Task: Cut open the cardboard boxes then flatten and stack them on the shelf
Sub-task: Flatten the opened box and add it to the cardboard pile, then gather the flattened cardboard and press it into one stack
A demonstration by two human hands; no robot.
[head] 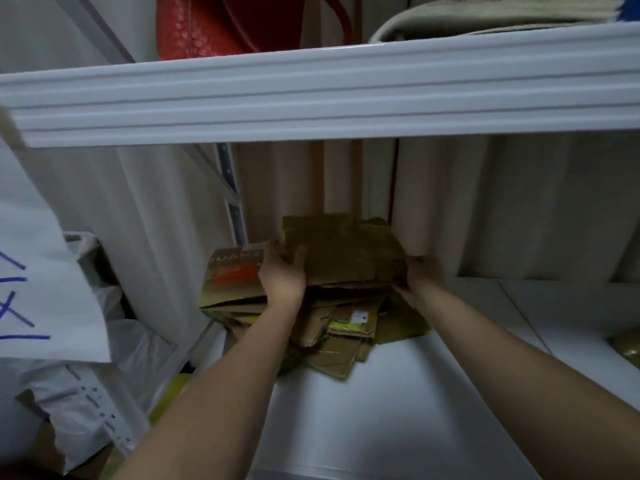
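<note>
A flattened brown cardboard box (349, 251) lies on top of a pile of flattened boxes (332, 337) at the back of a white shelf (398, 403). My left hand (282, 271) grips the top box's left edge, thumb on its upper face. My right hand (420, 275) holds the right edge, fingers curled round it. Under it, at the left, lies a flat box with orange print (235, 275).
A white shelf beam (311, 98) crosses overhead, with a red bag (207, 26) and folded beige material (485, 19) on it. A white paper with blue marks (38, 271) and white plastic bags (90, 393) fill the left. A pale curtain hangs behind.
</note>
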